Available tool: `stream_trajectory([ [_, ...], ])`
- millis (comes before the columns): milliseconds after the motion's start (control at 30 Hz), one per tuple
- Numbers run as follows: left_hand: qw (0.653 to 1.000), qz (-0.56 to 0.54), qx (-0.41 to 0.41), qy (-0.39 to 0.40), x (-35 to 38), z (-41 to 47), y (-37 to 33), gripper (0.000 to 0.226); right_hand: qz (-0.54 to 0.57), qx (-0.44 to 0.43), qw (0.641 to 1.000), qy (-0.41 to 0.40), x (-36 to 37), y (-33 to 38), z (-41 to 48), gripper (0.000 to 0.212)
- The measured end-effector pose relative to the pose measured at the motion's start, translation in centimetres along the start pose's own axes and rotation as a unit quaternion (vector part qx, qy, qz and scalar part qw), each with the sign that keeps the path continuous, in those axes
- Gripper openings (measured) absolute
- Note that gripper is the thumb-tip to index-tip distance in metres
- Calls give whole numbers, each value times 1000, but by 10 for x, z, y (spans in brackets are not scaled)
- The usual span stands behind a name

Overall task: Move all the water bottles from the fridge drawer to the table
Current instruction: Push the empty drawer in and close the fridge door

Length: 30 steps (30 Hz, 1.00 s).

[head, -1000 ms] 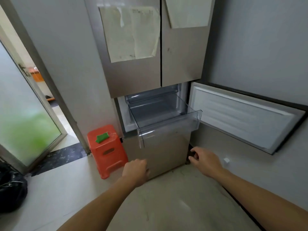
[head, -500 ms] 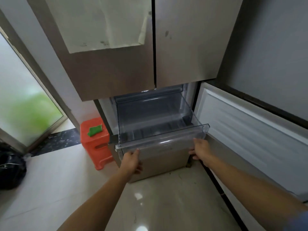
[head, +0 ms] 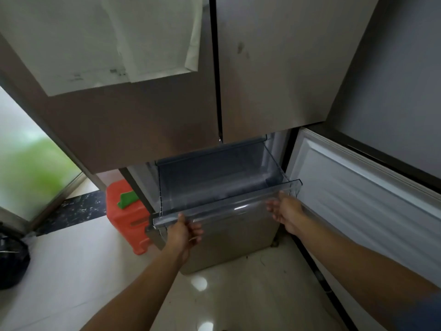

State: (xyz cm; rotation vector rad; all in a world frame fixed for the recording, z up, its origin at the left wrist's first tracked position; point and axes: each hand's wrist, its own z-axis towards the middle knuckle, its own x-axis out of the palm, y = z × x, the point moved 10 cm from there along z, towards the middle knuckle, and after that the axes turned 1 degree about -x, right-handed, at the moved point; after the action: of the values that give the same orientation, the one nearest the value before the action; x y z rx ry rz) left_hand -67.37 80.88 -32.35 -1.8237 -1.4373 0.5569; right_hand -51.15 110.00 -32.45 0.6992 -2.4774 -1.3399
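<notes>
The clear plastic fridge drawer (head: 222,180) stands pulled out of the lower compartment of the steel fridge (head: 274,68). No water bottle shows inside it. My left hand (head: 185,231) grips the drawer's front lip near its left corner, thumb on top and fingers underneath. My right hand (head: 285,209) holds the same lip near the right corner, fingers curled under the rim. No table is in view.
The compartment's door (head: 362,194) hangs open to the right, white inner side facing me. An orange plastic stool (head: 126,218) with a green item (head: 127,199) on it stands left of the fridge. A black bag (head: 12,261) sits at the far left. A glass door (head: 26,168) is beyond.
Both hands rose from near the floor to the drawer's front lip and closed on it. I have moved closer, so the fridge fills more of the view.
</notes>
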Motion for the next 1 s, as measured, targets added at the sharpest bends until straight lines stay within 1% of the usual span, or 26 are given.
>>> stream_trajectory([
  [133, 999, 2, -32, 28, 9, 32, -22, 38, 2, 12, 1000, 17, 22, 19, 29, 22],
  [233, 999, 7, -26, 19, 15, 52, -37, 35, -33, -1, 999, 27, 34, 37, 56, 31],
  [300, 1000, 28, 2, -10, 15, 69, -49, 34, -95, -32, 995, 22, 40, 50, 75, 44],
  [333, 997, 58, 34, -35, 11, 79, -59, 36, -130, -53, 990, 19, 43, 55, 83, 50],
  [367, 989, 113, 69, -60, 7, 86, -68, 43, -164, -76, 983, 19, 47, 61, 90, 56],
  [433, 955, 251, 132, -84, 2, 98, -80, 57, -223, -122, 967, 28, 57, 69, 98, 58],
  [500, 912, 347, 196, -96, 3, 109, -84, 58, -269, -173, 947, 35, 65, 77, 106, 55],
  [533, 893, 376, 222, -111, 4, 113, -85, 56, -283, -201, 937, 33, 68, 82, 110, 52],
  [633, 837, 446, 262, -176, 11, 129, -89, 45, -325, -274, 905, 22, 77, 90, 124, 42],
  [700, 808, 472, 286, -204, 17, 137, -92, 40, -355, -315, 880, 18, 82, 91, 137, 34],
  [800, 783, 500, 303, -213, 22, 152, -99, 44, -408, -375, 833, 15, 94, 101, 147, 19],
  [867, 775, 509, 312, -209, 24, 162, -106, 49, -434, -400, 807, 12, 102, 107, 154, 25],
  [1000, 767, 514, 326, -204, 28, 170, -113, 60, -453, -409, 792, 3, 107, 111, 160, 37],
])
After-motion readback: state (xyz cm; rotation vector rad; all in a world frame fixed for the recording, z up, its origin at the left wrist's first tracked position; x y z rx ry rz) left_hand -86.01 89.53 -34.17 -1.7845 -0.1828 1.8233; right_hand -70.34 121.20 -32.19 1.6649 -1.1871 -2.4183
